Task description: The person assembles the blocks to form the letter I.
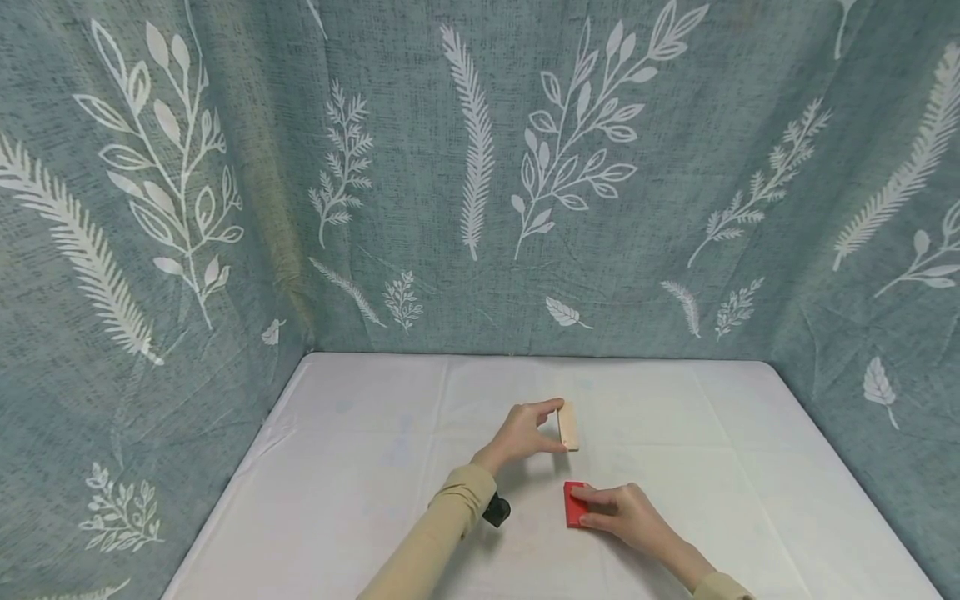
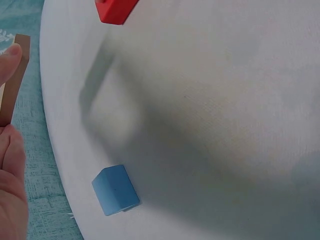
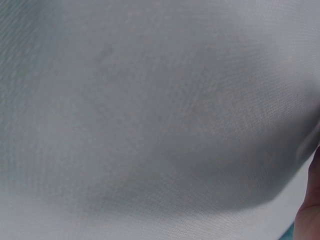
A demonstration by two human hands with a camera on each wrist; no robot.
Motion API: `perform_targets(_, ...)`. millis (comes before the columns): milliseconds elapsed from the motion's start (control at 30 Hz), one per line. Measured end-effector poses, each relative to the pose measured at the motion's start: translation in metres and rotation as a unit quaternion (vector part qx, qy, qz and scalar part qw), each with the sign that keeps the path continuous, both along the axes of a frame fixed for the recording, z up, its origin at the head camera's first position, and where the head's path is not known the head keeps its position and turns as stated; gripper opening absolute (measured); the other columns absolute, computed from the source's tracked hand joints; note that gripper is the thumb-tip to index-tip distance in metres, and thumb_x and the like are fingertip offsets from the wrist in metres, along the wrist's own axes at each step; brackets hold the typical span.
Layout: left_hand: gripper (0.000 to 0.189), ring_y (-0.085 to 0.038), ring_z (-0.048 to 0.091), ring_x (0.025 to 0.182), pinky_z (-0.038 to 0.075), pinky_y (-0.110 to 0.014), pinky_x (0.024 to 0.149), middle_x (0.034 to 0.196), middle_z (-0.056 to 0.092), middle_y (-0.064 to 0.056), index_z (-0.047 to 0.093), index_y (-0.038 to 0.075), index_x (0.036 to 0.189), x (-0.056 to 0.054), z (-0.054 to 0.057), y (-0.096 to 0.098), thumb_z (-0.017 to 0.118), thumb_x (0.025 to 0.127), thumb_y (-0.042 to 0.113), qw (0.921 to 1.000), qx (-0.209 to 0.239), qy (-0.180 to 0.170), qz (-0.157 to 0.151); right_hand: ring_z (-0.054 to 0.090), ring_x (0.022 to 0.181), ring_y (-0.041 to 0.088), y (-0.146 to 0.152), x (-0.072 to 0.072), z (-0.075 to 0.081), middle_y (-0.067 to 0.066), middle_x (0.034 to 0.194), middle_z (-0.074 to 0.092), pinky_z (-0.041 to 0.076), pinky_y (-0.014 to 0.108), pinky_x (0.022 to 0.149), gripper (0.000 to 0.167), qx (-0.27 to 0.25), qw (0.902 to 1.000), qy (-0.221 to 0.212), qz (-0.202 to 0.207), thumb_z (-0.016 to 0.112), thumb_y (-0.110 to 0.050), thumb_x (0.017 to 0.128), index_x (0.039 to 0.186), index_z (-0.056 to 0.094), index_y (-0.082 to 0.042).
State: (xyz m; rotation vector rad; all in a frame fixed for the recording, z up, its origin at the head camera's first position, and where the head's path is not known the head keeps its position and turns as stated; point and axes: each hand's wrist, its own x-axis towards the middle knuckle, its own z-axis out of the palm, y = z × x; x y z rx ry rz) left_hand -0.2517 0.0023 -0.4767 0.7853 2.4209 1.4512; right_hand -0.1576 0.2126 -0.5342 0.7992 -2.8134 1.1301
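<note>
My left hand [image 1: 517,433] pinches a flat, pale wooden block [image 1: 568,427] by its two ends, thumb at the near end and a finger at the far end. Its side face shows at the left edge of the left wrist view, above a shadow on the cloth. Nearer to me, the right hand [image 1: 628,518] grips a red block [image 1: 574,507] between thumb and fingers. One corner of that red block [image 2: 115,11] enters the top of the left wrist view. A blue block [image 2: 115,190] lies on the table in that view; the head view does not show it.
A white cloth covers the table [image 1: 360,450]. Teal curtains [image 1: 420,167] with white leaf prints rise at its back and sides. A small black camera [image 1: 497,509] sits at the left wrist. The right wrist view holds mostly tablecloth [image 3: 150,110] and part of the hand.
</note>
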Motion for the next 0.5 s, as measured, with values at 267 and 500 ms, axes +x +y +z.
perform_targets(267,0.071,-0.033,0.05,0.128,0.047,-0.038,0.104,0.143,0.048,-0.012,0.048,0.003,0.137,-0.0006,-0.0036,0.0009,0.08,0.074,0.009,0.9994,-0.031,-0.018,0.004,0.066,0.106,0.025,0.0009,-0.0008,-0.0009,0.01,0.11,0.07,0.057,0.025,0.085,0.037,0.003,0.9999,-0.012,-0.001,0.073,-0.031,0.08,0.111,0.072,-0.011)
perform_targets(500,0.069,-0.034,0.051,0.126,0.048,-0.038,0.103,0.142,0.05,-0.013,0.05,0.002,0.136,0.0021,-0.007,0.0023,0.08,0.074,0.009,0.9991,-0.039,-0.012,0.004,0.066,0.105,0.029,0.0017,-0.0004,-0.001,0.011,0.111,0.07,0.058,0.03,0.084,0.037,0.006,0.9999,-0.01,0.001,0.072,-0.032,0.081,0.111,0.072,-0.011)
